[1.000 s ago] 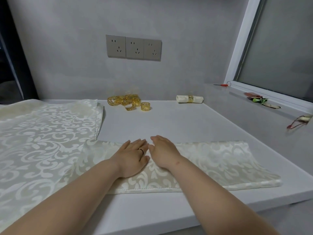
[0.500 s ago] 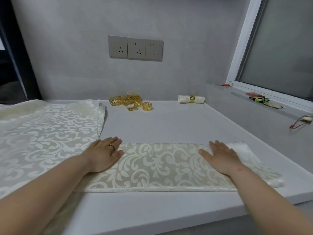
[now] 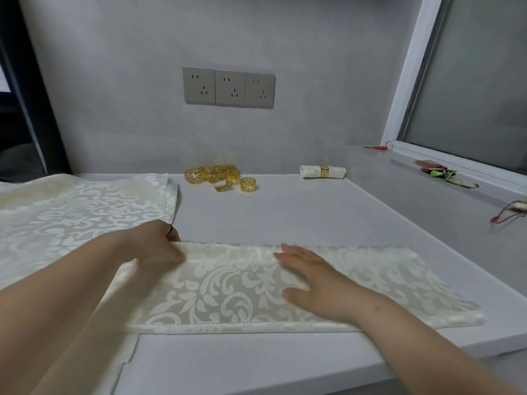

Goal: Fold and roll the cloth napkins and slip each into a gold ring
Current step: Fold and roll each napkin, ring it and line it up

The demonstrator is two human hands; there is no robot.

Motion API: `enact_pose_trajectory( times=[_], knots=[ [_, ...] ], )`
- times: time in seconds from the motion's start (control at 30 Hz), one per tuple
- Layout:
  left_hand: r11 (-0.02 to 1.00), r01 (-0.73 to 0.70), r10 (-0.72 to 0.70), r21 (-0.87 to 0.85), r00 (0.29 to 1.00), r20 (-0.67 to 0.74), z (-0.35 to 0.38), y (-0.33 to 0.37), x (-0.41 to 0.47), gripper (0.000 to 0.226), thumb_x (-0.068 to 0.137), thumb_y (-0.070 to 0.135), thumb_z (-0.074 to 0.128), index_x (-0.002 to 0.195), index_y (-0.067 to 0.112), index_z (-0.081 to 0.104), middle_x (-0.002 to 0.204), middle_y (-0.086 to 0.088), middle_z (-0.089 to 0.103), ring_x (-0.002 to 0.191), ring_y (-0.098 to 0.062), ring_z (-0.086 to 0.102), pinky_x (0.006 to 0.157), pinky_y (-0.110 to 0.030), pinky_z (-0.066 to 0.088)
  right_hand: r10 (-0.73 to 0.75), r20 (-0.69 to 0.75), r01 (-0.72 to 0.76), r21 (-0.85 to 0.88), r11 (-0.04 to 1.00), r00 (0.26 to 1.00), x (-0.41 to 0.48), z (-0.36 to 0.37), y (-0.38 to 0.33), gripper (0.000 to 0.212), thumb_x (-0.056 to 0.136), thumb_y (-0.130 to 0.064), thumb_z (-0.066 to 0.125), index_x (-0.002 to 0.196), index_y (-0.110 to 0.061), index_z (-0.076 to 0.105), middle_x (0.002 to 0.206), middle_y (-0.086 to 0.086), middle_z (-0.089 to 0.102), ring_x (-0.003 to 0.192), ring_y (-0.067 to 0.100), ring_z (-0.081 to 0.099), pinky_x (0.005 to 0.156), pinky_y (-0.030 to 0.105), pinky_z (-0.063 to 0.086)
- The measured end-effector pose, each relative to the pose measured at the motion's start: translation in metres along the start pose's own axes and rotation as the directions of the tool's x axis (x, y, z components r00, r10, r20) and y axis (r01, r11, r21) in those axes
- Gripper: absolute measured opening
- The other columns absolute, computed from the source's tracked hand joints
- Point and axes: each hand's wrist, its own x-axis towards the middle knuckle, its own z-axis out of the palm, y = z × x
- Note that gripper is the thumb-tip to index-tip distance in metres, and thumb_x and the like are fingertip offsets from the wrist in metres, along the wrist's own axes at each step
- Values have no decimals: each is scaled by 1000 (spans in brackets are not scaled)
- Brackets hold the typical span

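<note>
The folded napkin (image 3: 242,283) lies as a long strip along the worktop's (image 3: 285,212) near edge. It looks like soft, light damask with a slippery sheen, best taken at one end. The left hand (image 3: 155,246) curls round its left end, and the right hand (image 3: 316,283) presses flat on its middle. Beyond it sit openwork gold rings (image 3: 219,178) and a finished roll (image 3: 323,171).

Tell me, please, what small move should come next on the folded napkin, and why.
Probably start rolling the left end rightward: the left hand pinches that end of the folded cream patterned cloth napkin, while the right hand presses it flat.
</note>
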Motion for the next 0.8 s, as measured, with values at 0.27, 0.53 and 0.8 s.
enact_pose_trajectory(
  times=[0.27,0.53,0.8],
  knots=[
    [709,131,-94,-693,991,91,-21,-13,-24,35,63,20,82,87,1,66,66,-7,72,51,-16,67,50,-23,53,94,141,-80,-105,991,985,2,6,8,72,87,-52,49,146,-33,11,153,-19,-2,140,-1,-9,114,25,-10],
    [918,197,-163,-345,979,125,-15,-28,-55,45,76,15,74,57,11,33,38,-1,47,41,-18,46,46,-22,39,74,120,-60,-109,992,990,1,8,15,142,17,-100,2,144,-39,8,131,-34,-2,123,-16,-9,110,22,-10],
    [876,96,-100,-473,995,18,-15,-40,-57,45,83,10,66,53,13,32,38,3,42,33,-11,44,39,-19,37,85,146,-73,-86,994,986,-1,8,6,129,30,-101,14,144,-41,8,132,-33,-6,127,-12,-9,112,23,-8]
  ],
)
